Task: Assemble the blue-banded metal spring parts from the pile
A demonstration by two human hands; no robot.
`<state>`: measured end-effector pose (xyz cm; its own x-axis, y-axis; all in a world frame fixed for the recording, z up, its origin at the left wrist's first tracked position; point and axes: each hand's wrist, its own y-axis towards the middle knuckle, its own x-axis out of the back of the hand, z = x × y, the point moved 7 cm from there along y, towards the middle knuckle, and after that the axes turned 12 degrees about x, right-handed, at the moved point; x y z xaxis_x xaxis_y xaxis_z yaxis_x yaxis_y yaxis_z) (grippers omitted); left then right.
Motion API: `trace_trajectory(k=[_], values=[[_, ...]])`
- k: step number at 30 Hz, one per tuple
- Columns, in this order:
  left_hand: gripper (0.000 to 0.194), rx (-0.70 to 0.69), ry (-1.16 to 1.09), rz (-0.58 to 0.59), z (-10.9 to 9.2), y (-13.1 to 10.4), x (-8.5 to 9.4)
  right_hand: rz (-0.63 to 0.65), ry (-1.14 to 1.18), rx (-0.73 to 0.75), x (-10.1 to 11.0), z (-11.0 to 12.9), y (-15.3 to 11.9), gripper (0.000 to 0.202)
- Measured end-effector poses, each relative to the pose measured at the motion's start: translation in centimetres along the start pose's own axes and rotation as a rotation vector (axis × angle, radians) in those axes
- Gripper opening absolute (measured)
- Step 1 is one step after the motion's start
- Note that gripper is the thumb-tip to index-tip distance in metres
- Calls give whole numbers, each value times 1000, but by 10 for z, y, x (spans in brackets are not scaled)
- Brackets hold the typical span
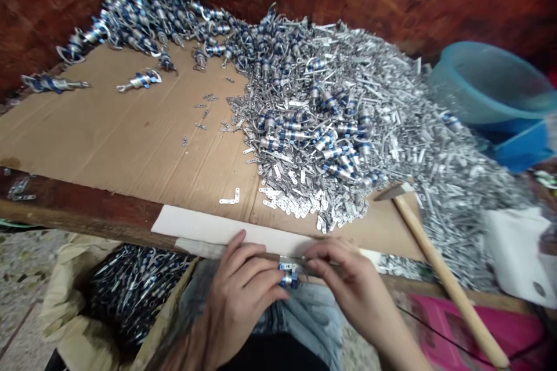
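Note:
At the table's front edge, a small blue and silver metal assembly (289,275) sits between my two hands. My left hand (248,281) is curled at its left side, fingers bent round a thin dark bar that points toward the assembly. My right hand (337,266) is closed in a pinch at the assembly's right, on something too small to make out. A white strip (195,226) lies along the table edge beyond my hands. Two small flat silver links (230,200) rest on the cardboard (143,151) just past it.
A large heap of silver parts (404,116) and blue-silver assemblies (143,6) covers the back and right. A hammer (444,266) lies at right, near a white bag (517,249), blue tubs (491,87) and a pink object (483,330). A sack of parts (73,324) stands lower left.

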<state>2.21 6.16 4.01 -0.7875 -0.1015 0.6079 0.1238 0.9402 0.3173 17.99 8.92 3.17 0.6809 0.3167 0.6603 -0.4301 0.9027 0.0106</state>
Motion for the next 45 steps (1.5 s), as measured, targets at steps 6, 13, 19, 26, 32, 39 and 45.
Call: trace_trajectory(k=[6,13,19,26,32,39,45], values=[[7,-32,24,-18,-1,-1,1,51,-75,-33,-24,8,3,11],[7,-99,23,44,-2,-1,3,174,-143,-119,-25,9,17,11],[7,-60,37,89,-1,-1,2,-135,69,-33,-9,19,4,9],[10,-54,51,81,0,-2,2,-252,-55,53,-16,30,-6,9],[7,-39,15,84,-1,0,2,-216,-278,-144,-28,11,-13,8],[7,-36,9,79,-1,0,2,-215,-153,-130,-6,-1,-7,11],[9,-67,26,69,1,-1,3,-621,-818,-475,111,-85,-46,56]])
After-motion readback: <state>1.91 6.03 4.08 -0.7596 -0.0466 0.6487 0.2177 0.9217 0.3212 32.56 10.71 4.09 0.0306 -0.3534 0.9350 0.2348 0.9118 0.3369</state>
